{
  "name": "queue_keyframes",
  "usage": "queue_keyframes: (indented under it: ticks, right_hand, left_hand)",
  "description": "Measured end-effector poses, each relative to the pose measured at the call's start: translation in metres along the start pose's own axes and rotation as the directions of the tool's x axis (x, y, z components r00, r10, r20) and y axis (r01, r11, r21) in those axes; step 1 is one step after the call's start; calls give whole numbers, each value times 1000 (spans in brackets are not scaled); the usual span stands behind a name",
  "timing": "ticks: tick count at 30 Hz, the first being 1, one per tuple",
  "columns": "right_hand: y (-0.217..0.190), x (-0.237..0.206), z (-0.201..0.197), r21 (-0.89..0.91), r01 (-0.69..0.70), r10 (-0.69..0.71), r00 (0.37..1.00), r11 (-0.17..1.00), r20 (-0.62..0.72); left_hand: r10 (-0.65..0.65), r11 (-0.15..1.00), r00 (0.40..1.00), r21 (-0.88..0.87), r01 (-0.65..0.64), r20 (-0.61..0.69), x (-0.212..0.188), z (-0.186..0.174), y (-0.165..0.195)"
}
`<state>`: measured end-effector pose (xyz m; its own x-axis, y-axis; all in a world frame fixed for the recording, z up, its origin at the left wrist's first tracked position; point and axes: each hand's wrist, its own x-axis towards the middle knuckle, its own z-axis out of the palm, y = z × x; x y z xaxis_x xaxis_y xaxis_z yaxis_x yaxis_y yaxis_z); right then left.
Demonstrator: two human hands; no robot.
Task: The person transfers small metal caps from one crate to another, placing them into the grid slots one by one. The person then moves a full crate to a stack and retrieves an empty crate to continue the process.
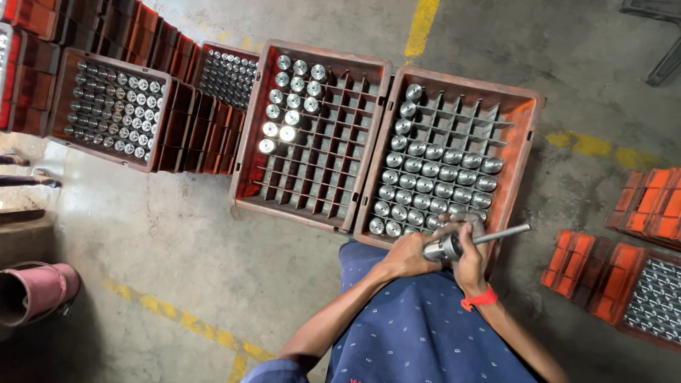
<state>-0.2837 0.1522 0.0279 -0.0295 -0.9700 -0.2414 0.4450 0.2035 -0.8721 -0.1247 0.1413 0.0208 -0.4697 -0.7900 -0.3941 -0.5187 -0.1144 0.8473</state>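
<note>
Both my hands meet over the near edge of a red crate divided into cells, many holding shiny metal cylinders. My left hand and my right hand, with a red band at the wrist, together hold one metal cylinder. A thin steel rod sticks out of it to the right. A second red crate to the left holds several cylinders in its far left cells only.
More red crates with cylinders stand stacked at the far left and lie on the floor at the right. A pink bucket lies at the left. The concrete floor has yellow lines.
</note>
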Motion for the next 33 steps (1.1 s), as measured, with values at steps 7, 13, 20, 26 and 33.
queue_keyframes:
  ticks: [7, 13, 20, 26, 33]
  right_hand:
    - [20, 6, -56, 191, -74, 93, 991, 979, -92]
    - [14, 18, -125, 447, 186, 20, 908, 875, -418]
    - [36, 2, -131, 368, 88, 89, 894, 926, -439]
    - [62, -5, -125, 343, 41, 110, 905, 939, -411]
    - [74, -11, -131, 403, 19, 148, 913, 915, -381]
  left_hand:
    - [135, 987, 979, -105, -120, 153, 18, 5, 0]
    - [-162, 948, 977, 253, 194, -139, 86, -54, -25]
    - [416, 668, 855, 742, -55, -310, 164, -115, -51]
    - [470, 867, 691, 433, -245, -550, 128, -123, -48]
    - [164, 865, 558, 391, 315, -813, 11, -210, -118]
